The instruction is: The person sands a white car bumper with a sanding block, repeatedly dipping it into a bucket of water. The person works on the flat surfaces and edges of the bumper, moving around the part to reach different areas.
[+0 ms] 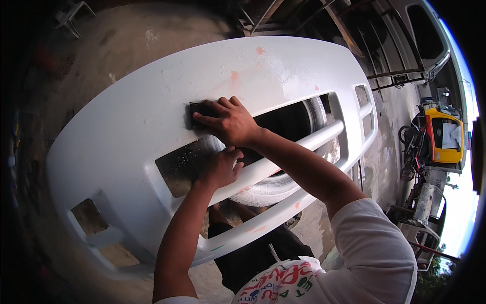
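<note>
A large white car bumper point(126, 116) lies in front of me, with bare reddish patches and wet-looking spots on its surface. My right hand point(230, 121) presses a dark sanding pad point(197, 115) against the bumper face, just above the long grille opening. The fingers are bent over the pad and hide part of it. Lower and nearer to me, my left hand point(221, 168) is over the grille opening, by the crossbar point(304, 142). Its fingers are loosely bent, the thumb stands apart, and nothing shows between them.
Under the bumper, a whitish tyre point(268, 192) shows through the openings. A pale plastic stool point(73, 17) stands at the far left. Metal frames point(395, 50) lie at the upper right. Beyond are a motorcycle point(412, 137), a yellow-and-red vehicle point(445, 131) and a van point(428, 38).
</note>
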Motion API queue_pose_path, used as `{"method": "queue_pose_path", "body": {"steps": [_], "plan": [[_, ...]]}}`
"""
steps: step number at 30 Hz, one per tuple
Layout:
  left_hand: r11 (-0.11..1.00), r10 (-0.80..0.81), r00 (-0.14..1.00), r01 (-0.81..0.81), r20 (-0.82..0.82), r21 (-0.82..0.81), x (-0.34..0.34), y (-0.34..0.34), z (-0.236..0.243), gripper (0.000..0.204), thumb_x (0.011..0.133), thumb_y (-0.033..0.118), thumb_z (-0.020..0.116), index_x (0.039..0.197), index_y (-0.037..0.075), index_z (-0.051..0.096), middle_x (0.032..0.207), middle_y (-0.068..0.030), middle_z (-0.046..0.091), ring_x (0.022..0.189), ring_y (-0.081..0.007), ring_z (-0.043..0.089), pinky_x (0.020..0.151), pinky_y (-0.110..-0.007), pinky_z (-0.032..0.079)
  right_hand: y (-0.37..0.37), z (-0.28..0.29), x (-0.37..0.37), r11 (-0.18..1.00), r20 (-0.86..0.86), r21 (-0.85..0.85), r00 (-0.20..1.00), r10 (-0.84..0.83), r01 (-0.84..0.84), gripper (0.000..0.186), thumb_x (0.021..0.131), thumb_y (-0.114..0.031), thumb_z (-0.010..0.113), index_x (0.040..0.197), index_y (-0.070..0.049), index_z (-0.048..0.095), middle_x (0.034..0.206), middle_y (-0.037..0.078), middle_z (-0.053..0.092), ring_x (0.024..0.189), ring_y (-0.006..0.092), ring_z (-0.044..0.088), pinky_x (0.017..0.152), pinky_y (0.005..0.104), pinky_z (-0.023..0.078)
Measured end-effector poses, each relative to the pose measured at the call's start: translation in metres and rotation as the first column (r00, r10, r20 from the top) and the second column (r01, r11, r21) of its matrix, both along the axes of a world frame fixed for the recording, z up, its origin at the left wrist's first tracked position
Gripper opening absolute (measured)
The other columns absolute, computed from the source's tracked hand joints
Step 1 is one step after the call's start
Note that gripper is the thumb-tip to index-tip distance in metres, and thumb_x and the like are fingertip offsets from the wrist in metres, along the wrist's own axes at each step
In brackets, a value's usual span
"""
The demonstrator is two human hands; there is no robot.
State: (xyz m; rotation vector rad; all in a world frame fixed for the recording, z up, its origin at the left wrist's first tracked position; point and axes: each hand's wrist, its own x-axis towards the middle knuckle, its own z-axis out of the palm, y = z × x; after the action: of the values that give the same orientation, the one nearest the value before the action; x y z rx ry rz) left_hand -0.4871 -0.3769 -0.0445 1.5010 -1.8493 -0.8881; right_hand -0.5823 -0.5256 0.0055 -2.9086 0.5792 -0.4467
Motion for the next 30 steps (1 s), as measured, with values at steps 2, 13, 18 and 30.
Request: {"method": "queue_pose_path", "body": {"steps": [2, 13, 18, 30], "plan": [[0.992, -0.11, 0.991, 0.114, -0.079, 0.05, 0.01, -0.01, 0.009, 0.022, 0.091, 0.021, 0.076, 0.107, 0.006, 0.072, 0.105, -0.0185, 0.071, 0.094, -0.0413, 0.073, 0.083, -0.049, 0.061, -0.082, 0.008, -0.045, 0.927, -0.116, -0.09, 0.921, -0.373, 0.364, 0.047, 0.099, -0.04, 0.064, 0.144, -0.027, 0.067, 0.133, 0.009, 0.066, 0.114, 0.0276, 0.061, 0.094, 0.0425, 0.046], [0.992, 0.015, 1.0, -0.017, -0.019, -0.122, -0.016, -0.022, 0.011, 0.021, 0.09, 0.027, 0.077, 0.098, 0.008, 0.07, 0.094, -0.0118, 0.069, 0.078, -0.037, 0.073, 0.067, -0.047, 0.06, -0.137, 0.012, -0.055, 0.802, -0.279, -0.153, 0.754, -0.595, 0.577, 0.053, 0.1, -0.03, 0.058, 0.153, -0.026, 0.058, 0.136, 0.014, 0.066, 0.127, 0.0319, 0.057, 0.103, 0.047, 0.045], [0.995, 0.069, 0.996, -0.064, 0.062, -0.072, -0.008, -0.004, -0.005, 0.023, 0.09, 0.029, 0.077, 0.099, 0.009, 0.069, 0.094, -0.0104, 0.069, 0.077, -0.0373, 0.072, 0.066, -0.047, 0.06, -0.056, -0.008, -0.022, 0.991, -0.184, -0.048, 0.974, -0.129, 0.122, 0.054, 0.101, -0.031, 0.058, 0.155, -0.029, 0.056, 0.144, 0.014, 0.059, 0.131, 0.0324, 0.055, 0.106, 0.0477, 0.044], [0.993, 0.108, 0.993, -0.105, 0.047, -0.051, -0.016, -0.019, 0.006, 0.028, 0.09, 0.034, 0.077, 0.1, 0.009, 0.07, 0.094, -0.0104, 0.069, 0.079, -0.036, 0.073, 0.068, -0.048, 0.06, -0.117, 0.001, -0.047, 0.893, -0.268, -0.15, 0.852, -0.451, 0.425, 0.053, 0.101, -0.037, 0.059, 0.152, -0.024, 0.059, 0.144, 0.015, 0.062, 0.125, 0.0321, 0.059, 0.101, 0.0459, 0.046]]}}
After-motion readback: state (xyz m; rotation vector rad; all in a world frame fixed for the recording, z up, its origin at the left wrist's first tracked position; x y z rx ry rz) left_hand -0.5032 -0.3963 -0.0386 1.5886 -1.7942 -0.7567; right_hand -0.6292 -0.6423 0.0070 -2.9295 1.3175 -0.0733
